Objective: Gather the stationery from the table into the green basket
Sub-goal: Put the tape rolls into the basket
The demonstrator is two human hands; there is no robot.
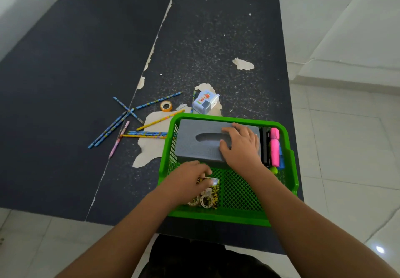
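View from above of a dark counter (65,82) with a green basket (216,215) at its near right edge, directly in front of the person. Both hands are inside the basket. The left hand (188,178) is at the near left corner, fingers curled over the top of a yellow-and-black patterned packet (213,193) that appears to contain small tape rolls. The right hand (242,145) lies spread and fairly flat on a grey box (194,145) filling the far half of the basket, holding nothing. Pink, blue and yellow highlighters (275,147) sit along the right wall. Outside the basket, to its left and beyond it, lie scattered pencils (111,128), an orange tape roll (166,106) and a small blue-and-white sharpener (204,102). The step in hand seems to be setting the packet down. To do it well, lay it flat on the mesh floor against the near wall, clear of the box, and let the right hand steady the box so the basket does not slide. That leaves open floor for the pencils, best gathered in a bundle rather than singly.
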